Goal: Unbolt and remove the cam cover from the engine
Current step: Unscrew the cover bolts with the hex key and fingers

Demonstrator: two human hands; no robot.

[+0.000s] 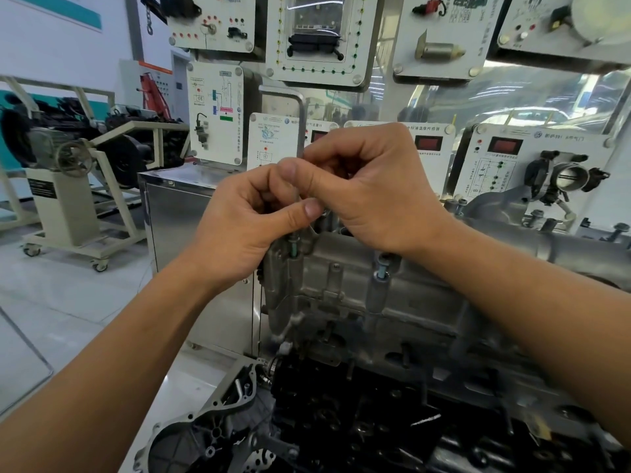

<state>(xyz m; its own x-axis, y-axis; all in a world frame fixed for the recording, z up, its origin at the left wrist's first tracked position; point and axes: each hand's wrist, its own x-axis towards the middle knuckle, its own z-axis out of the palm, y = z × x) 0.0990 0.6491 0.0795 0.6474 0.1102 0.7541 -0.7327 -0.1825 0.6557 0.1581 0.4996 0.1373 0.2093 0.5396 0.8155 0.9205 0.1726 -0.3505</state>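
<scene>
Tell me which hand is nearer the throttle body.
Right. The right hand grips the hex key left of the throttle body; the left hand grips it too, farther left.

1. Both bare forearms reach up and inward from the lower corners, with the wrists close together at the centre.
2. The left hand (249, 223) has its fingers curled, with thumb and forefinger pinching the lower shaft of a hex key (300, 131).
3. The right hand (372, 192), its back toward the camera, curls its fingers round the same shaft just above, touching the left fingertips.
</scene>
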